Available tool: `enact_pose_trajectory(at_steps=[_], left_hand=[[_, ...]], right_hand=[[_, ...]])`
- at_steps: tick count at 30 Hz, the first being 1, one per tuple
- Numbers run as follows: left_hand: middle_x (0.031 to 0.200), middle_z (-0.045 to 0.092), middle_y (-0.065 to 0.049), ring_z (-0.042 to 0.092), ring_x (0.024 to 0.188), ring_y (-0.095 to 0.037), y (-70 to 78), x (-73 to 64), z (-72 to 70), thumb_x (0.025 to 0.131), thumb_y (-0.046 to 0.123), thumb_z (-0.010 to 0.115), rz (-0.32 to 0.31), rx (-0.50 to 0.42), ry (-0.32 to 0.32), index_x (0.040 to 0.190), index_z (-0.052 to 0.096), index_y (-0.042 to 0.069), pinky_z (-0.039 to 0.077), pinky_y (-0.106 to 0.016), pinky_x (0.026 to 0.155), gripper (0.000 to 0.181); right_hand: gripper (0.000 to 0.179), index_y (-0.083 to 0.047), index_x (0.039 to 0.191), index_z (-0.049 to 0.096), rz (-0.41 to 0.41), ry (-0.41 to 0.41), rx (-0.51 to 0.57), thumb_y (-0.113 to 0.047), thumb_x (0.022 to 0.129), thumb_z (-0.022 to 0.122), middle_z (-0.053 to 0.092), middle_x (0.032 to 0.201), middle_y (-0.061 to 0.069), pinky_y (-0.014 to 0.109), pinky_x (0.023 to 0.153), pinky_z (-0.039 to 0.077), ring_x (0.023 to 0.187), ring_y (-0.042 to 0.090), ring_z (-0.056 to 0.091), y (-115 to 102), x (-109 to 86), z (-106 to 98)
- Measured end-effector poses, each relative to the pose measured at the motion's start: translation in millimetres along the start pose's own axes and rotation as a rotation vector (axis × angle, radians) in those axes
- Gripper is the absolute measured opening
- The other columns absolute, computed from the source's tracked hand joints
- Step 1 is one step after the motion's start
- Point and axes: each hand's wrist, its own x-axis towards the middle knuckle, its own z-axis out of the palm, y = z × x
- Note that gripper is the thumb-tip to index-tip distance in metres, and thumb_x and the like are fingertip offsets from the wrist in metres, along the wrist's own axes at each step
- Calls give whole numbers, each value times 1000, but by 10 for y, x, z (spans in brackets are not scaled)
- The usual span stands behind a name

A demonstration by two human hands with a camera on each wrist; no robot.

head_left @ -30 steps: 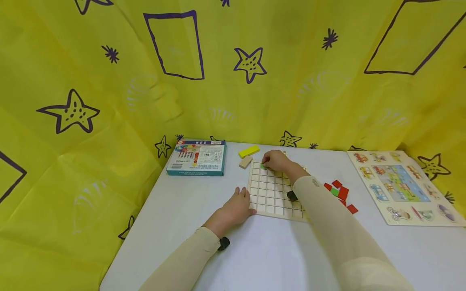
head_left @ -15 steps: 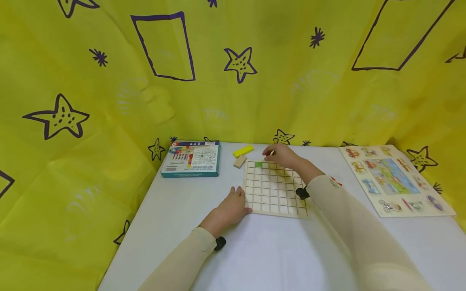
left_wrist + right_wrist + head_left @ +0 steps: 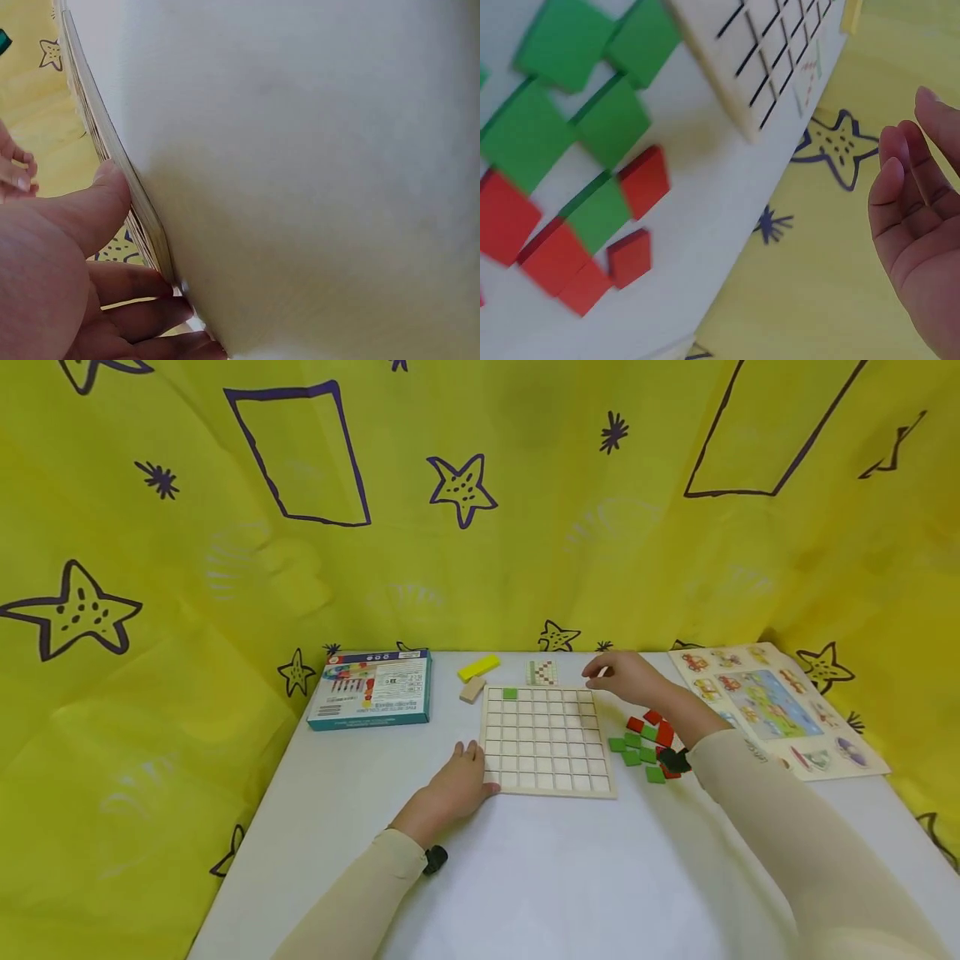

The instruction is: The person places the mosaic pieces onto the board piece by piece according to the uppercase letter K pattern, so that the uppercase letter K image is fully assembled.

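Observation:
My left hand (image 3: 450,785) rests at the near-left corner of a wooden grid board (image 3: 547,793). Its thumb touches the front edge and its relaxed fingers lie along the left side; the left wrist view shows this contact on the board's rim (image 3: 105,120). One green square tile (image 3: 510,693) sits in the far row, near the left end. My right hand (image 3: 630,678) hovers by the board's far-right corner, its loosely bent fingers (image 3: 889,184) holding nothing. Below it, several green tiles (image 3: 632,757) and red tiles (image 3: 665,732) lie loose beside the board.
Behind the board lies a small patterned card (image 3: 542,672). A yellow block (image 3: 478,667) and a plain wooden block (image 3: 472,690) lie at its far left. Further left is a flat printed box (image 3: 371,693). A picture puzzle board (image 3: 780,706) lies at the right, before a yellow curtain (image 3: 450,568).
My right hand has let go of the green tile, left in the grid, and moved right past the board's far-right corner. My left hand stays at the board. The head view has turned right.

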Motion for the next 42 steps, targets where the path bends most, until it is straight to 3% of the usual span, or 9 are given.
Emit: enact_pose_trajectory(at_steps=[6,18,25,36,42], left_hand=[[161,27,-24,20,150,-41,-63,0,-4,100,44,59,-11,-14,5,152,32,-9,30,-46,117,79],[161,26,-25,19,150,-42,-148,-19,38,100,43,60,-25,-37,7,152,32,-9,29,-47,118,79],[160,27,-25,20,149,-42,-124,-28,22,100,42,60,-8,-32,11,152,32,-9,30,-48,117,78],[161,26,-24,18,150,-42,-64,37,46,100,43,60,1,-38,-2,153,31,-8,29,-48,117,79],[161,26,-24,18,150,-41,-26,51,44,100,43,61,8,-29,-3,153,31,-8,29,-48,117,79]], right_hand=[[27,0,121,70,24,-33,-6,-14,98,69,67,110,11,34,73,52,88,25,57,107,-168,40],[26,-2,118,71,74,-129,8,-15,95,72,68,105,9,33,74,51,86,22,57,293,-373,320],[30,0,118,71,63,-141,7,-16,93,75,68,107,10,40,85,50,93,24,58,394,-441,394],[24,-1,113,74,64,-149,-12,-12,91,75,68,110,11,41,86,52,96,25,60,471,-522,429],[19,-4,107,74,60,-131,-13,-10,90,76,68,103,8,39,82,50,91,24,57,494,-555,421]])
